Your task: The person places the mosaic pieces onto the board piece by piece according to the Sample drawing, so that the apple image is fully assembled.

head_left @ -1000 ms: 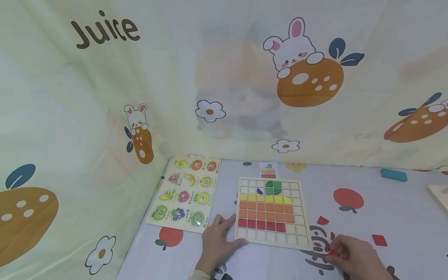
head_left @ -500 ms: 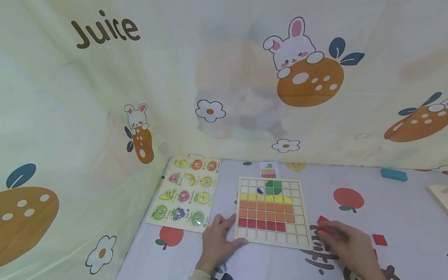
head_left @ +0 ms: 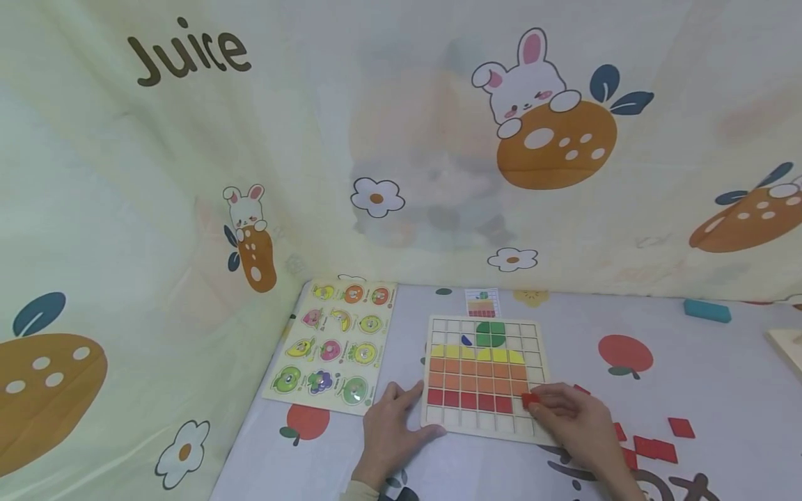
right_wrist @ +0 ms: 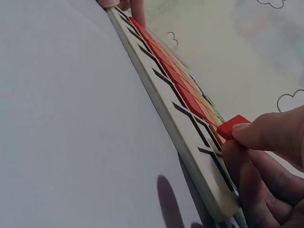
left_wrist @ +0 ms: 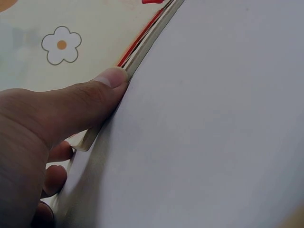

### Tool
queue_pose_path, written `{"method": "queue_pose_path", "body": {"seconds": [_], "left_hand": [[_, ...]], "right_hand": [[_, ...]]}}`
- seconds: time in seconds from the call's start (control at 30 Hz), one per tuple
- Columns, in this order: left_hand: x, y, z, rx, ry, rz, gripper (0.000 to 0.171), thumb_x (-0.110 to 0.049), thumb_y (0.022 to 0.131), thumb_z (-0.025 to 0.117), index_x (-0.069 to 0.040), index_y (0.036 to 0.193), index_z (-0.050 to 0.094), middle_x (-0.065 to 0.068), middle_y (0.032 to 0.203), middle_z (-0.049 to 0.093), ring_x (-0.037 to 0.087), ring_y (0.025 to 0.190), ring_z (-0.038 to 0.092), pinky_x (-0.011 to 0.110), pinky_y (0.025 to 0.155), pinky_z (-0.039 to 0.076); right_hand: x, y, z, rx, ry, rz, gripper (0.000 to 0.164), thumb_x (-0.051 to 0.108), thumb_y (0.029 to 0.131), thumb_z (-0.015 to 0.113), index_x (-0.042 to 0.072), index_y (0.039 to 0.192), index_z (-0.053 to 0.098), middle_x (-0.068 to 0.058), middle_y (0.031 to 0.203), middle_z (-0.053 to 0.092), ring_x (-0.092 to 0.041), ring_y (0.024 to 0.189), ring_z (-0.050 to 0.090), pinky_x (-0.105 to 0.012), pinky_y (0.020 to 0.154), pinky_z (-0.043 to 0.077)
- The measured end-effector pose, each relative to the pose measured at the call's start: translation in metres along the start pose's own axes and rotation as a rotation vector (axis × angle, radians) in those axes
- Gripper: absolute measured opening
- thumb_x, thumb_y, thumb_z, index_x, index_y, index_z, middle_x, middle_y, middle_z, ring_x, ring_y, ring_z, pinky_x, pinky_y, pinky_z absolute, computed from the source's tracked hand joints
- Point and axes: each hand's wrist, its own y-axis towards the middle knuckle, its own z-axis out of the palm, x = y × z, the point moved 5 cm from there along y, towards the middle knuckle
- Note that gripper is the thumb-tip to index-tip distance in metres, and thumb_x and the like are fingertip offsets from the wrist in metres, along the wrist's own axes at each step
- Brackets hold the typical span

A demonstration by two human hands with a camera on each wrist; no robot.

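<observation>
A pale wooden grid board (head_left: 535, 433) lies on the table, with rows of yellow, orange and red pieces, plus green and blue ones near the top. At its near-left corner my left hand (head_left: 391, 435) grips the board, thumb on the front edge (left_wrist: 137, 59) and fingers at the left side. My right hand (head_left: 579, 424) pinches a small red tile (head_left: 530, 399) between thumb and fingers, just past the right end of the red row. In the right wrist view the red tile (right_wrist: 232, 126) appears tilted; whether it touches the board I cannot tell.
Several loose red tiles (head_left: 654, 449) lie right of the board. A small picture card (head_left: 482, 303) sits behind it. To the left is a fruit puzzle board (head_left: 370, 376). A teal block (head_left: 706, 310) and a wooden board's edge (head_left: 786, 348) are at the right.
My right hand has picked up a red tile and carried it left and away from me, from the table to over the board. The left hand has stayed at the corner.
</observation>
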Motion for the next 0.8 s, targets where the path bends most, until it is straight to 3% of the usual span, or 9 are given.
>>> {"method": "queue_pose_path", "body": {"seconds": [0.2, 0.47, 0.8], "left_hand": [[0.000, 0.000, 0.001, 0.004, 0.000, -0.010, 0.088, -0.067, 0.069, 0.091, -0.029, 0.144, 0.067, -0.011, 0.085, 0.039, 0.004, 0.071, 0.032, 0.019, 0.061, 0.027], [-0.001, 0.001, 0.000, -0.001, 0.003, -0.002, 0.087, -0.067, 0.069, 0.090, -0.029, 0.144, 0.068, -0.011, 0.085, 0.041, 0.003, 0.070, 0.032, 0.019, 0.060, 0.028], [-0.001, 0.000, 0.002, -0.005, 0.009, 0.001, 0.087, -0.068, 0.069, 0.090, -0.029, 0.144, 0.068, -0.012, 0.084, 0.040, 0.004, 0.071, 0.032, 0.020, 0.061, 0.028]], "right_hand": [[0.005, -0.002, 0.007, -0.020, -0.016, -0.084, 0.041, 0.033, 0.092, 0.085, 0.011, 0.125, 0.077, -0.008, 0.108, 0.080, -0.016, 0.087, 0.072, -0.019, 0.069, 0.055], [0.004, -0.002, 0.012, -0.090, -0.110, -0.116, 0.047, 0.039, 0.087, 0.089, 0.009, 0.122, 0.078, -0.007, 0.103, 0.078, -0.015, 0.080, 0.062, -0.021, 0.060, 0.049], [0.004, -0.005, 0.009, -0.135, -0.132, -0.221, 0.043, 0.036, 0.084, 0.092, 0.016, 0.119, 0.081, 0.002, 0.087, 0.064, -0.008, 0.070, 0.053, -0.021, 0.056, 0.044]]}}
